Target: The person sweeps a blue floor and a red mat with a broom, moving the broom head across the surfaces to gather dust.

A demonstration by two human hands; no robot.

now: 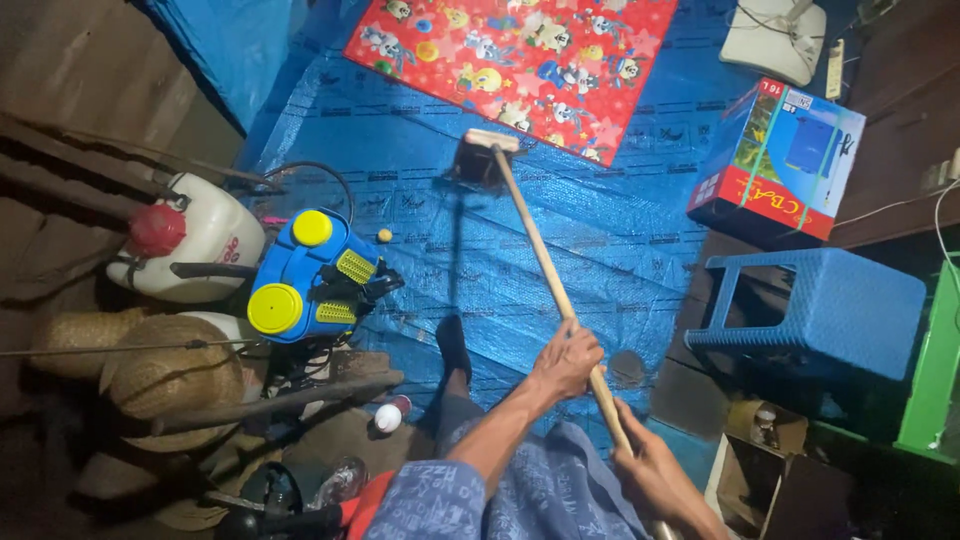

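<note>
- The floor across the middle of the frame is covered by a blue tarpaulin (600, 230), and a red cartoon-print mat (520, 60) lies on it at the upper centre; the room is dim, with dark wooden boards at the upper left.
- You hold a long wooden-handled broom (545, 265) that runs from the lower right of the frame up to the centre; its head (487, 155) rests on the tarpaulin just beside the lower edge of the mat.
- Your left hand (568, 360) is clenched around the handle about midway along it.
- Your right hand (650, 470) grips the handle lower down, near the bottom edge of the frame, and appears closed, though its fingers are partly hidden.
- The handle looks stiff, light and smooth, so I judge that two spaced grips like these give good leverage; the head may be bristled, but it is too dark to tell.
- At centre left stands a blue knapsack sprayer with yellow caps (310, 280), and a white sprayer tank with a red cap (190, 240) stands just beside it.
- Woven straw hats (150, 375) lie at lower left.
- A blue plastic stool (830, 310) sits at right, with a colourful cardboard box (775, 165) above it.
</note>
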